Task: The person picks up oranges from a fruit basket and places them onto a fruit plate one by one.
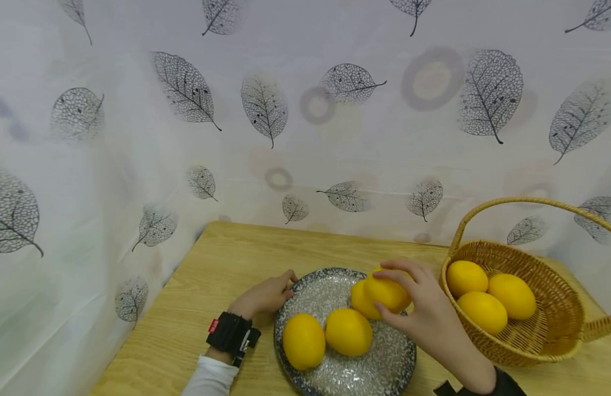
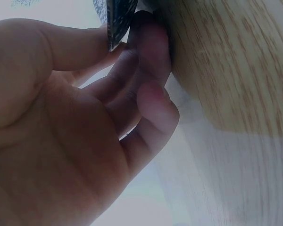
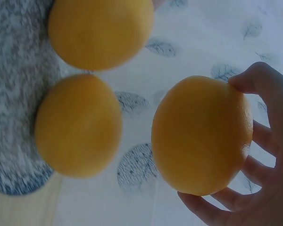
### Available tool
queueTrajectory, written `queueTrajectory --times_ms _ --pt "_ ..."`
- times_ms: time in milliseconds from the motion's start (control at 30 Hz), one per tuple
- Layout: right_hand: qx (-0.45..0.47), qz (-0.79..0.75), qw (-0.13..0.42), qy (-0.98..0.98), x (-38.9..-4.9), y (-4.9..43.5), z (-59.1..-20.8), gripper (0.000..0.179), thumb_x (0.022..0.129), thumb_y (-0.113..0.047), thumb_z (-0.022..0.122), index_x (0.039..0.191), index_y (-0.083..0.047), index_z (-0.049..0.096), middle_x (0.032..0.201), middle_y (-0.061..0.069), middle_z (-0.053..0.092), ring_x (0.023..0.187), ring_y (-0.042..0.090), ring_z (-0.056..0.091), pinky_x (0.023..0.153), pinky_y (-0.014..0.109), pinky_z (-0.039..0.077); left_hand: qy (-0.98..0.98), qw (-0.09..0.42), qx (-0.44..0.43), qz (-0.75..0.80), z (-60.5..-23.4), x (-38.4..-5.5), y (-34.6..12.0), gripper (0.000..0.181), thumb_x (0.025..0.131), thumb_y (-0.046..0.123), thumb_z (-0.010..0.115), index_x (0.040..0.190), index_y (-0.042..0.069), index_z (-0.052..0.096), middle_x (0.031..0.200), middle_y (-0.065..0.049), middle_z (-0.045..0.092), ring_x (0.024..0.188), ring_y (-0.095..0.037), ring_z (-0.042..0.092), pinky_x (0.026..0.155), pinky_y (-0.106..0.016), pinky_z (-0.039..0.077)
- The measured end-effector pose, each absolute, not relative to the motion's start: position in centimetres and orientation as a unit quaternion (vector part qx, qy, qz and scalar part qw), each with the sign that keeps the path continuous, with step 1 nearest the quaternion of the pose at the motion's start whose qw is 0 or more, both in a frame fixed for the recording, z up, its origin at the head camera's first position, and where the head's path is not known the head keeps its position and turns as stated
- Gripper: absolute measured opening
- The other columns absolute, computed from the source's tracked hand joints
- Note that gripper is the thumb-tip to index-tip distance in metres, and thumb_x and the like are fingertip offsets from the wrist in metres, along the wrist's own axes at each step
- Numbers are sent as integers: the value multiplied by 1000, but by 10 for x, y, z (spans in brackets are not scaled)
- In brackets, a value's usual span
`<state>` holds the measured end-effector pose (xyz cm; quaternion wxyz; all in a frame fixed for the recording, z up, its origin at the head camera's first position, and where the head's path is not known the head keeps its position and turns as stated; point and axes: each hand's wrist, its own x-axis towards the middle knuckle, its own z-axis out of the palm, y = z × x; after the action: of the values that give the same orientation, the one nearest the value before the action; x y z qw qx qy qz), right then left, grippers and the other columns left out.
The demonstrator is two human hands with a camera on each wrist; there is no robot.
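Left hand: the left hand (image 1: 262,297) grips the rim of the speckled plate (image 1: 317,294), thumb above, fingers curled beneath.
Right hand: the right hand (image 1: 429,311), spread as wide as the fruit, holds a yellow fruit (image 1: 388,292) over the plate's far right part.
Plate: on the table (image 1: 179,324), right of its left edge; it bears three yellow fruits (image 1: 304,341), two near the front, one partly behind the held fruit.
Wicker basket (image 1: 563,289): toward the table's right edge, three more fruits (image 1: 483,312) inside.
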<state>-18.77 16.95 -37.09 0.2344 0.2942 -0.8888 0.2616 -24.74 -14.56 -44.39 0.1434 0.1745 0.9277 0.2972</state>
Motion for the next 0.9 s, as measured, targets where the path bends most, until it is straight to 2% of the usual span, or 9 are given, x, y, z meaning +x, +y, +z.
queueTrajectory --times_ms 100,333,500,767,900 --pt "303 265 214 -890 -187 162 -379 46 74 -21 80 117 -21 65 129 4 59 123 23 44 90 42 51 928 142 175 297 -444 -247 -145 23 100 10 49 122 7 50 93 -16 69 69 -17 54 64 -33 47" --pt "325 281 210 -878 -189 149 -394 45 70 -21 81 112 -19 68 123 4 62 117 22 48 87 49 54 929 143 173 295 -445 -246 -145 23 100 11 49 123 8 51 92 -14 68 67 -16 53 61 -31 45" --pt "316 292 199 -880 -189 147 -399 46 72 -20 80 116 -19 66 126 5 61 120 22 47 90 48 53 929 143 173 293 -445 -246 -144 24 100 12 48 124 9 50 91 -12 68 66 -14 52 60 -29 43" --pt "310 301 196 -880 -189 143 -401 48 76 -21 80 121 -18 64 129 10 59 121 25 48 92 52 51 929 142 174 295 -442 -246 -145 23 100 11 48 124 7 50 96 -16 69 69 -17 53 63 -33 44" --pt "301 297 175 -889 -188 142 -402 48 80 -24 77 125 -20 62 132 8 57 123 24 47 94 50 52 930 140 172 293 -442 -246 -144 24 100 10 48 124 7 50 95 -16 69 68 -17 52 62 -32 43"
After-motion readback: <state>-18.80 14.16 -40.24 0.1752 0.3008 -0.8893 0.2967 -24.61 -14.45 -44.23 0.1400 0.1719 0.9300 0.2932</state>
